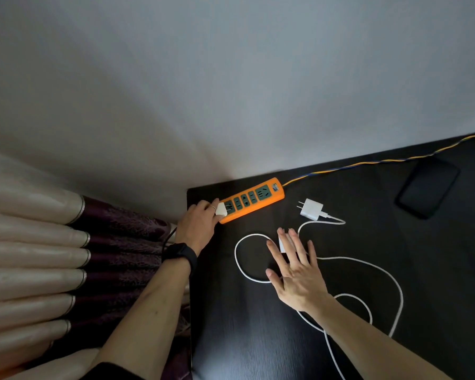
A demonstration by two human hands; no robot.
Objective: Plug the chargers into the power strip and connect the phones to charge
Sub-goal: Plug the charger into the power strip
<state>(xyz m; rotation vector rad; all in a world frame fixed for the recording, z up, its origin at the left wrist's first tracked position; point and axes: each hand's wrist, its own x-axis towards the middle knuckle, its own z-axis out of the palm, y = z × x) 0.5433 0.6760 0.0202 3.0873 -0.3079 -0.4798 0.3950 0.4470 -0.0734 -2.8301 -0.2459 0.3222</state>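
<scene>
An orange power strip (254,199) with green sockets lies at the black table's far left corner. My left hand (200,224) grips a small white charger (221,209) at the strip's left end socket. A second white charger (311,209) lies loose on the table right of the strip, prongs pointing left, with a white cable (368,263) looping toward me. My right hand (295,266) hovers with fingers spread over a third white charger (282,244), partly hidden beneath the fingers. A black phone (428,187) lies at the far right.
The black table (258,338) ends on the left beside pleated cream and purple curtains (52,264). A yellow-blue cord (381,161) runs from the strip along the back edge by the white wall. A dark cable hangs off the table near my left wrist.
</scene>
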